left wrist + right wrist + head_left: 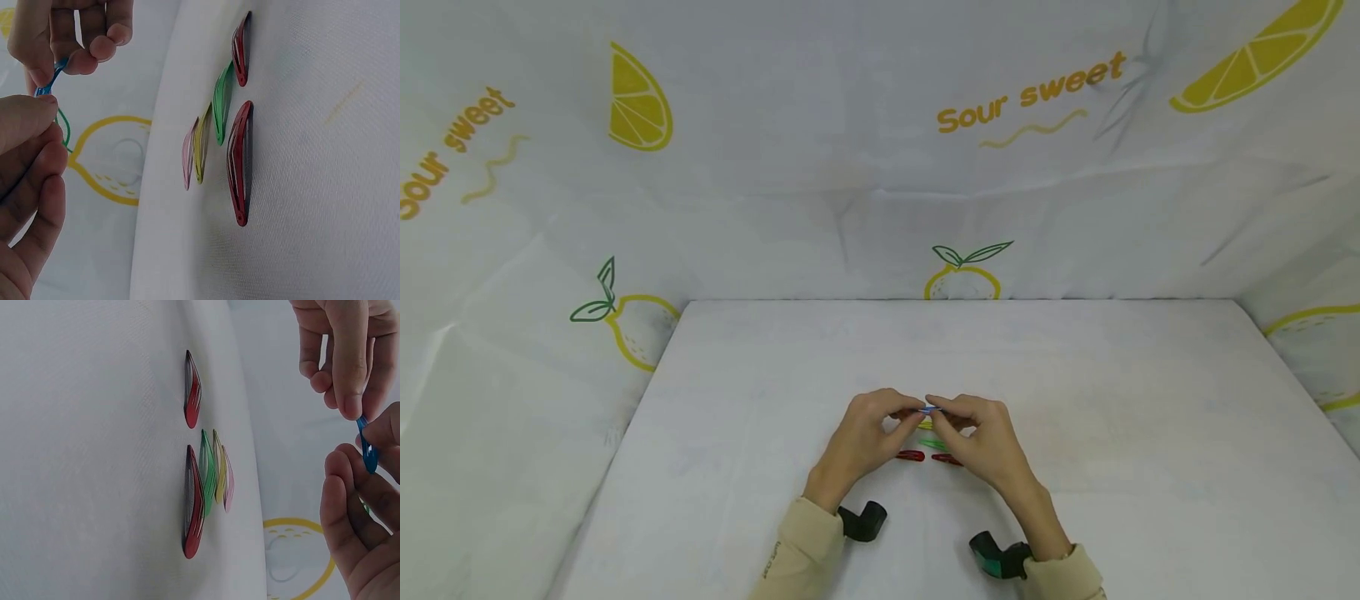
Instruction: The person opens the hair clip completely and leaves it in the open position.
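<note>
A blue snap hair clip (370, 459) is held up above the table between both hands. One end is pinched by the thumb and fingertips of the left hand (867, 429). From the other side, the right hand (992, 437) pinches it with thumb and index finger. Below the hands lie two red hair clips (240, 165), roughly in line end to end. Beside them are a green hair clip (222, 105), a yellow hair clip (200, 150) and a pink hair clip (187, 156). In the head view the hands partly cover these clips.
The white table (737, 358) reaches back to a hanging cloth (812, 125) printed with lemons and lettering. Black wrist cameras (865, 522) sit by both beige sleeves (808, 542), low over the table's near part.
</note>
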`<action>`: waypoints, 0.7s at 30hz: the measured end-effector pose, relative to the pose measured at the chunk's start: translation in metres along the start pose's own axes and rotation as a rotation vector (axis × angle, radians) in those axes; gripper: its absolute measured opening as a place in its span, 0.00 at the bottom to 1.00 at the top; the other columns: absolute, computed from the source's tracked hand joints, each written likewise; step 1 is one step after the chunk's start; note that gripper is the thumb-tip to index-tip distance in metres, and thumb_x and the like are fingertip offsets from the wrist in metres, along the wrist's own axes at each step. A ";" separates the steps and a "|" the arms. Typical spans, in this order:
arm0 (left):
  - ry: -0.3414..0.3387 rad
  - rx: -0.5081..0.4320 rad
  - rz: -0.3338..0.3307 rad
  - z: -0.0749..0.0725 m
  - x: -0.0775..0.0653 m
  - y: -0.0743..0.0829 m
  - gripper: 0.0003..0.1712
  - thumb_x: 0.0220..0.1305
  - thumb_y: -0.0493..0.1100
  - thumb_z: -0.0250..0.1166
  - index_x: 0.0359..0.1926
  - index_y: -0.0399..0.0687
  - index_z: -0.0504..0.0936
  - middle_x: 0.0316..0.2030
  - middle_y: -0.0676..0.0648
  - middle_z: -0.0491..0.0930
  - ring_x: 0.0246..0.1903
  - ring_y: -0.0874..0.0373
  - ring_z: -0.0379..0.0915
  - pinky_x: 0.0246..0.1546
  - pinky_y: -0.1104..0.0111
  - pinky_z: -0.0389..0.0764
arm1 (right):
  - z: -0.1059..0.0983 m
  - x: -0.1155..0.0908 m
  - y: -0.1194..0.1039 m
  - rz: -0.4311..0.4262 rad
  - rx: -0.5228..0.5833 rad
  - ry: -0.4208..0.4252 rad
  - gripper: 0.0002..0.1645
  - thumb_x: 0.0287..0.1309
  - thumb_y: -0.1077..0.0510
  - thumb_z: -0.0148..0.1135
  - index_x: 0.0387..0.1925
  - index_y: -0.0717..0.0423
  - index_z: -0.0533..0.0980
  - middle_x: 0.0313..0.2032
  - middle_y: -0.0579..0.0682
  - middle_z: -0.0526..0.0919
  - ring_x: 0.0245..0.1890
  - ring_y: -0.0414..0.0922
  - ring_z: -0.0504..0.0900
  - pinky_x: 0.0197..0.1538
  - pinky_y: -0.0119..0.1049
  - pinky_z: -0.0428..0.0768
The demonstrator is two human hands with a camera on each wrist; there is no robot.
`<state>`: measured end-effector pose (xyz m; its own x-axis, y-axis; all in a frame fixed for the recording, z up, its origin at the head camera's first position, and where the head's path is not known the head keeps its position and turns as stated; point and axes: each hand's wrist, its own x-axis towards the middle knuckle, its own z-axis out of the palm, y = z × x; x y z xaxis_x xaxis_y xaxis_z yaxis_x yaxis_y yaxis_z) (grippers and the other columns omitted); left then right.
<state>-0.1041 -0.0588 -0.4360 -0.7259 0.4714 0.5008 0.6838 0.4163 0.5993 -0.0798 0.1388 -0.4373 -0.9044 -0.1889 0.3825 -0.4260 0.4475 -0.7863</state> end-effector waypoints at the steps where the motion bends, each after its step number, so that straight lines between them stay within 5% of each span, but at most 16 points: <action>1: 0.001 0.001 0.003 0.000 0.000 0.000 0.06 0.63 0.35 0.72 0.41 0.41 0.90 0.35 0.48 0.90 0.34 0.61 0.85 0.39 0.77 0.82 | 0.000 0.000 0.000 -0.003 0.000 0.008 0.14 0.59 0.72 0.65 0.46 0.65 0.87 0.28 0.49 0.90 0.26 0.35 0.85 0.32 0.30 0.84; 21: 0.019 0.032 0.027 0.004 0.002 0.003 0.06 0.63 0.33 0.71 0.41 0.40 0.89 0.34 0.47 0.90 0.32 0.61 0.85 0.39 0.78 0.82 | 0.009 -0.002 -0.001 0.012 0.007 0.122 0.15 0.52 0.75 0.66 0.41 0.63 0.89 0.22 0.45 0.87 0.23 0.29 0.76 0.29 0.29 0.81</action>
<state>-0.1028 -0.0534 -0.4360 -0.7084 0.4678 0.5285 0.7047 0.4282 0.5657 -0.0778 0.1311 -0.4419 -0.9001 -0.0752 0.4291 -0.4157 0.4428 -0.7944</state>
